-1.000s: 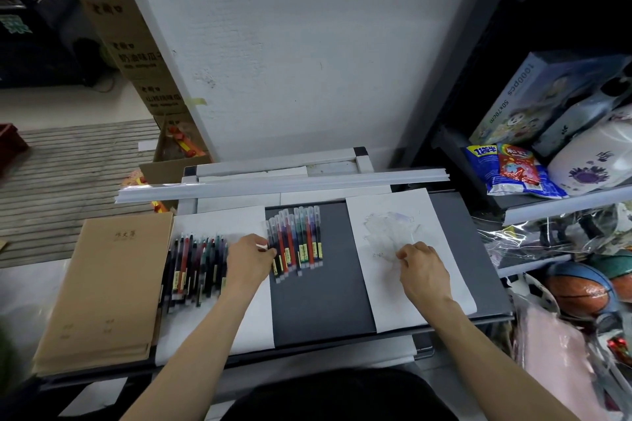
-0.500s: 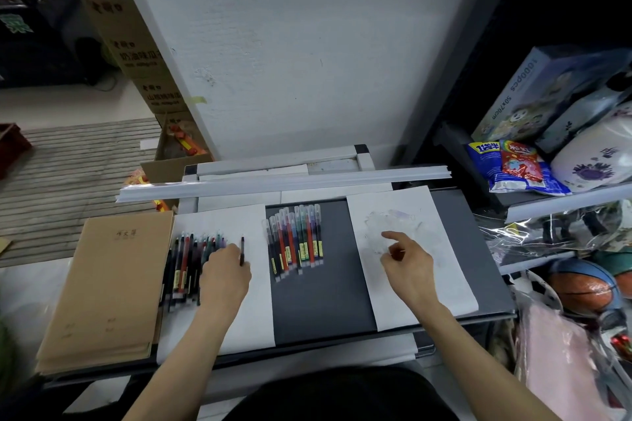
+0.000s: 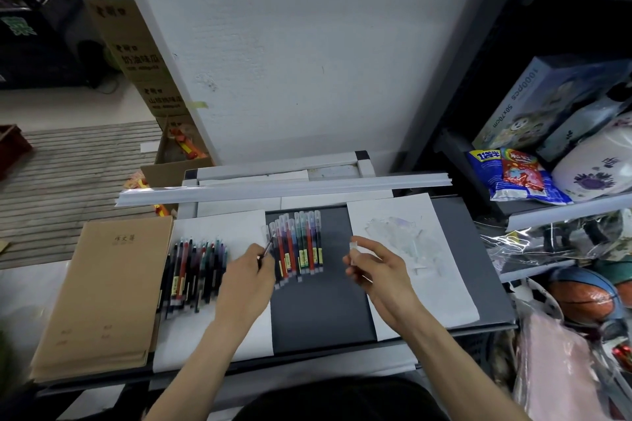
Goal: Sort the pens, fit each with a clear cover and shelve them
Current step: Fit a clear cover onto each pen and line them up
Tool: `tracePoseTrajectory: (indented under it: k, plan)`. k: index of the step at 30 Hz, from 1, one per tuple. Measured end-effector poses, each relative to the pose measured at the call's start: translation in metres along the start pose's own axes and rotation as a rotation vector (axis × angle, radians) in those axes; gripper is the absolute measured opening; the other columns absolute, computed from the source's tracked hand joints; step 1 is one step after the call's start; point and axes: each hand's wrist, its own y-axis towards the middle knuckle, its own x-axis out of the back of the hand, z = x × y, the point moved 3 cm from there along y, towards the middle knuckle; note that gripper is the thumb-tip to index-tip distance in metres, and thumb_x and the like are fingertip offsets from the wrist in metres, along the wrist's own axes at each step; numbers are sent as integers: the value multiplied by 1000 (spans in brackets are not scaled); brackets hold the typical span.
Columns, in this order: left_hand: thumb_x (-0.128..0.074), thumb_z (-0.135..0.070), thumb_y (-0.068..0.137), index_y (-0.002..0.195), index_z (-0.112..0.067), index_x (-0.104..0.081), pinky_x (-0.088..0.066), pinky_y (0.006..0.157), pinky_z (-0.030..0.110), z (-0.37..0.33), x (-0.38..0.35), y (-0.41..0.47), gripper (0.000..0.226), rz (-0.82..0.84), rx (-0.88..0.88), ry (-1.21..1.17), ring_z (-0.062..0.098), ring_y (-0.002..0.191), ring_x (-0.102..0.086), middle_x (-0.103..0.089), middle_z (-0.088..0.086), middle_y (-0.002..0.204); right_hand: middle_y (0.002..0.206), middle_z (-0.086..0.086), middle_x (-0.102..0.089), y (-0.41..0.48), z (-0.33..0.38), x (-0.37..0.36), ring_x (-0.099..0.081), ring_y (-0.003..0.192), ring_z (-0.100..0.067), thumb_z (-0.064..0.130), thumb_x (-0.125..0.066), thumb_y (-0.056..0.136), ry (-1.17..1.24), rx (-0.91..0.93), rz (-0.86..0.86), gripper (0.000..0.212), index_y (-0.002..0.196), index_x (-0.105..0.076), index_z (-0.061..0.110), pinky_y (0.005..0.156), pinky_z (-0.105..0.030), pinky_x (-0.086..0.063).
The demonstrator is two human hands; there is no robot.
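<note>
One dark worktop [image 3: 321,311] carries everything I am watching, with a stack of brown notebooks [image 3: 102,290] at its left end. Two white sheets lie on it, the left sheet [image 3: 219,225] and the right sheet [image 3: 441,284]. Loose pens [image 3: 195,270] are fanned on the left sheet. A row of covered pens [image 3: 301,246] lies side by side on the bare dark strip between the sheets. A heap of clear covers [image 3: 396,232] sits on the far part of the right sheet.

My view has the left hand [image 3: 246,280] over the inner edge of the left sheet, between the loose pens and the row. Its fingers are curled and pinch one pen [image 3: 266,248], whose tip slants up just beside the leftmost covered pen. The right hand [image 3: 379,270] is over the near-left edge of the right sheet. Its thumb and forefinger pinch one clear cover [image 3: 354,247]. Pen and cover are apart, with the row lying between them.

Half a second ago the left hand sat further left, against the loose pens. The right hand reached toward the heap with a forefinger stretched out. Both have since come inward.

The held pen is thin, dark and slightly blurred, so I cannot tell its colour. The cover is small, whitish and translucent.
</note>
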Motion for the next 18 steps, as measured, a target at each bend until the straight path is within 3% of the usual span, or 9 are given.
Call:
tracePoseTrajectory:
  k: [4,7,11,13,18]
  plan:
    - [-48,-35,108,90,-27,-63,-34,52,32,-25,-9,-18,25,105,-98,-196,10,45,-39,-55,3,55,76,-10,-61,-3,6,-7,-50,61,-17,9,-79,87,69,-11,-5,11,93,-74,2,64,-28,-46]
    - [-48,-31,108,96,-30,-71,-30,48,26,-37,-15,-31,27,168,-155,-237,11,45,-34,-52,-3,52,73,-8,-51,-5,8,-12,-42,60,-17,7,-78,88,139,-19,27,15,75,-71,7,62,-27,-41]
    - [-51,-32,107,89,-36,-71,-28,50,25,-46,-16,-39,27,197,-235,-243,11,48,-32,-49,5,56,95,-14,-72,-10,13,-19,-64,76,-20,17,-71,95,122,7,75,15,92,-72,3,77,-31,-52]
    - [-52,-32,107,88,-31,-70,-28,50,25,-49,-16,-41,27,203,-268,-232,10,49,-33,-44,-1,55,109,-17,-77,-12,14,-22,-72,89,-25,18,-64,101,120,4,82,19,100,-70,0,85,-33,-56]
    - [-50,-36,107,81,-23,-59,-39,57,36,-55,-12,-43,30,175,-336,-93,16,57,-46,-53,-1,64,101,-26,-75,-17,21,-28,-74,85,-25,15,-63,102,4,97,134,19,97,-69,-2,83,-33,-57]
